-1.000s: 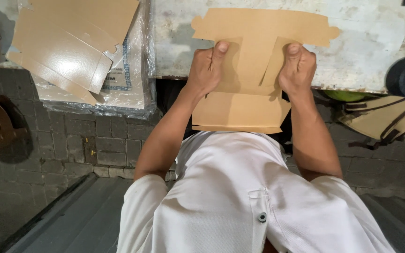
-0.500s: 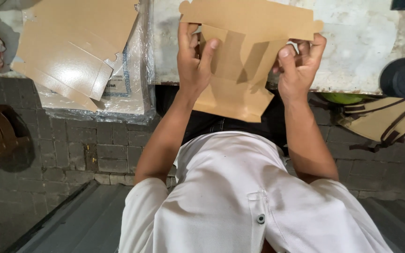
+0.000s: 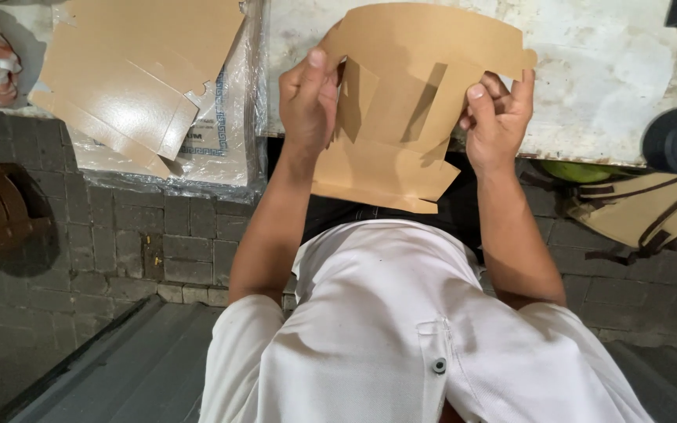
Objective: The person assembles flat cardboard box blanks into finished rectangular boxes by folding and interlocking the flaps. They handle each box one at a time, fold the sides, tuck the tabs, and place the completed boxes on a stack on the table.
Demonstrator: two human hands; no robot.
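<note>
Both hands grip cardboard blank side edges.

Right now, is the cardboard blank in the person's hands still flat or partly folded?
Partly folded. The cardboard blank has two inner flaps standing up and casting shadows, with the left hand and right hand gripping its sides.
</note>
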